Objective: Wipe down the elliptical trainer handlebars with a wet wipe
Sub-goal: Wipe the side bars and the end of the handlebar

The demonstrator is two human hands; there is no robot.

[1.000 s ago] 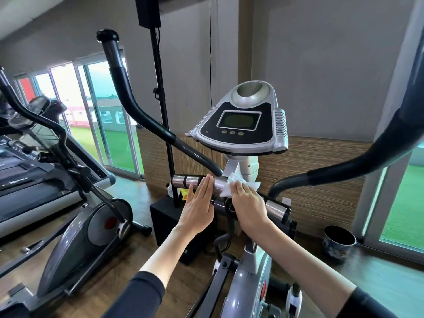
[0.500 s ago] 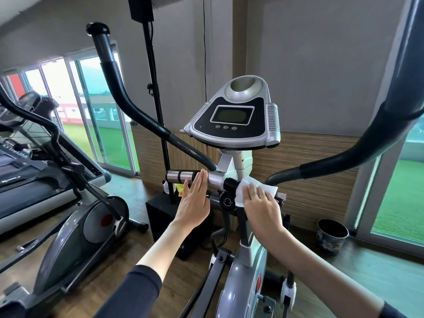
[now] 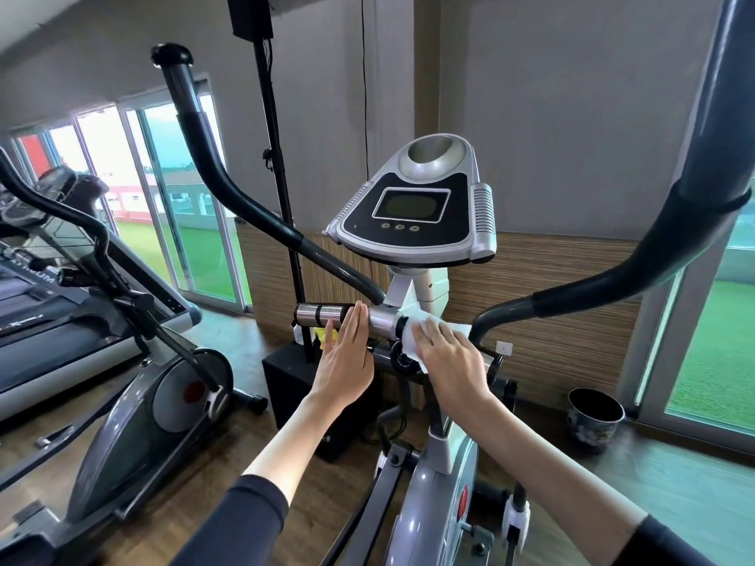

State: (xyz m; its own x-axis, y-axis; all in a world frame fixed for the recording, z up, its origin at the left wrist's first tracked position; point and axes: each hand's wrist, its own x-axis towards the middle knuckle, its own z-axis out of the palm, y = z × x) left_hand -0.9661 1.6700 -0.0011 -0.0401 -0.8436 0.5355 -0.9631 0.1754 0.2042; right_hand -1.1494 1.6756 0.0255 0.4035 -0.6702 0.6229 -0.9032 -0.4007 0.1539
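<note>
Seemingly midway: the right grip (image 3: pixel 449 361), fingers flat, pressed the wipe (image 3: pixel 409 340) onto the short bar (image 3: pixel 384 320) beside the post. The left grip (image 3: pixel 345 361), also unclenched, steadied its chrome end. The long bars (image 3: pixel 228 185) likely awaited wiping.

We see daylight pouring through the glass doors (image 3: pixel 179 198) at left, where some panes blow out to white, and through the window (image 3: pixel 711 353) at right. The grey wall (image 3: pixel 572 96) is dimmer and evenly lit. Soft highlights sit on the console (image 3: pixel 412 206) and the chrome grip (image 3: pixel 318 314). The wide lens bows the right handlebar (image 3: pixel 662 247) near the edge. The right hand (image 3: pixel 453 361) looks slightly smeared.
</note>
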